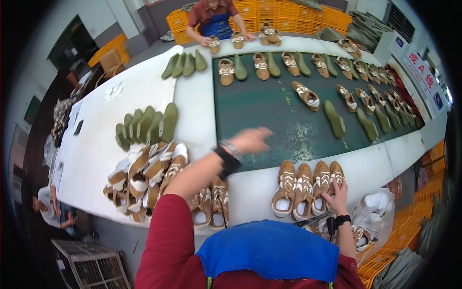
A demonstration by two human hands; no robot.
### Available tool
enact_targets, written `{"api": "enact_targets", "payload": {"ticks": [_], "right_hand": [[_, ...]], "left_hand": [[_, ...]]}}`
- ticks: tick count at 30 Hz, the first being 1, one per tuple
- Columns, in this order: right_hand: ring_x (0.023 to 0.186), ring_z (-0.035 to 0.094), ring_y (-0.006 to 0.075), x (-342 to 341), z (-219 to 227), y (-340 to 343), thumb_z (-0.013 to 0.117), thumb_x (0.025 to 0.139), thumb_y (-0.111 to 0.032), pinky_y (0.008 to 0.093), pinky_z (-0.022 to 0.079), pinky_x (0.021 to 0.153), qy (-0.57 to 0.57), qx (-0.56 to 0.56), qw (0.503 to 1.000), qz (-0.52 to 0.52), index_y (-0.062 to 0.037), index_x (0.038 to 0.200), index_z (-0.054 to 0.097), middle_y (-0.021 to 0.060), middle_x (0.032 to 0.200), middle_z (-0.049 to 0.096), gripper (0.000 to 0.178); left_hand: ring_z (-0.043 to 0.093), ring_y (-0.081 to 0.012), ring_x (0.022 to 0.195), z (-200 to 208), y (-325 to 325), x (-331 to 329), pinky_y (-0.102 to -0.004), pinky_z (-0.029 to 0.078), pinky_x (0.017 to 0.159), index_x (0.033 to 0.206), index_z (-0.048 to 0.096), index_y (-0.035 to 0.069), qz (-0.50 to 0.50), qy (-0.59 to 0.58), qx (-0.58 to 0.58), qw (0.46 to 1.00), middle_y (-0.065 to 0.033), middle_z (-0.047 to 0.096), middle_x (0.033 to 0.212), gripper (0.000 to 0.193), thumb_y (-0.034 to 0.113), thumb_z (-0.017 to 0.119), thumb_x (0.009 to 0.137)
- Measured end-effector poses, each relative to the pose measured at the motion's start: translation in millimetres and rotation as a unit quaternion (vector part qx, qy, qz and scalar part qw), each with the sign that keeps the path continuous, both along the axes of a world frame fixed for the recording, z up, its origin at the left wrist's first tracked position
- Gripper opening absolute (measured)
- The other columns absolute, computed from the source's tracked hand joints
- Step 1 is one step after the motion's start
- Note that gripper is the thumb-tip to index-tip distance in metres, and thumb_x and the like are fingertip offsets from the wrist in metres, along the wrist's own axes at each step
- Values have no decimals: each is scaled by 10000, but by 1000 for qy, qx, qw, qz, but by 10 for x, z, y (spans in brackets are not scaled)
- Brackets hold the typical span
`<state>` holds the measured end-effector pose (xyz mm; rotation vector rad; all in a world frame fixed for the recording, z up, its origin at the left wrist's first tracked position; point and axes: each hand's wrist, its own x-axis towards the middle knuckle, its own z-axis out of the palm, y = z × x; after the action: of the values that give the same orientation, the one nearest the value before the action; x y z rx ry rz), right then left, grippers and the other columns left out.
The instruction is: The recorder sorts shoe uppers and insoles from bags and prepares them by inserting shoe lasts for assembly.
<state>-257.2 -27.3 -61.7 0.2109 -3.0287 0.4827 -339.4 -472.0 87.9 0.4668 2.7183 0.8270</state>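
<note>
My left hand (252,140) reaches over the green conveyor belt (269,115). Motion blurs it, but its fingers look stretched out, and nothing shows in them. At the near white table edge stands a short row of tan sneakers with white laces, toes pointing away. My right hand (337,196) grips the rightmost sneaker (336,172) of that row, fingers over its side. Beside it sits another sneaker (320,185). On the belt lie a single sneaker (306,96) and a green shoe last (334,119), both beyond my left hand.
More sneakers (139,180) are piled left of my left arm, below several green lasts (153,126). Paired shoes and lasts line the belt. Across it, a person (214,21) in a blue apron handles shoes. A plastic bag (378,212) of sneakers and orange crates (404,236) stand right.
</note>
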Motion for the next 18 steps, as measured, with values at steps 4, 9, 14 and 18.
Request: {"api": "enact_targets", "payload": {"ticks": [4,9,14,18], "right_hand": [[1256,253,488,-17,107,-77,786,579,-479,520,266,1038,-29,-3,999,28,-157,1354,401,271,1406,233,923],[1244,260,472,106,31,120,811,539,-471,517,277,1026,-61,-14,997,47,-138,1372,366,275,1390,231,1001],[1251,266,447,91,101,107,822,542,-434,502,278,1026,-70,-18,996,52,-115,1376,336,261,1395,226,1016],[1249,267,450,-38,92,34,819,565,-410,495,276,1026,-81,-22,995,61,-111,1373,331,270,1395,220,991]], "left_hand": [[536,-375,1064,-588,-2070,-362,-440,454,884,1254,469,65,389,122,-63,911,-215,571,1134,524,149,554,743],[408,-363,1203,-875,-2774,-157,-516,395,922,1331,352,127,588,24,-226,776,-175,438,1284,589,164,528,770],[527,-393,1051,-1432,-3254,239,-485,457,851,1245,375,97,659,70,-193,723,-225,519,1136,521,238,578,786],[604,-376,911,-1260,-3217,220,-450,482,822,869,620,-39,612,43,-168,772,-251,626,930,376,302,655,715]]}}
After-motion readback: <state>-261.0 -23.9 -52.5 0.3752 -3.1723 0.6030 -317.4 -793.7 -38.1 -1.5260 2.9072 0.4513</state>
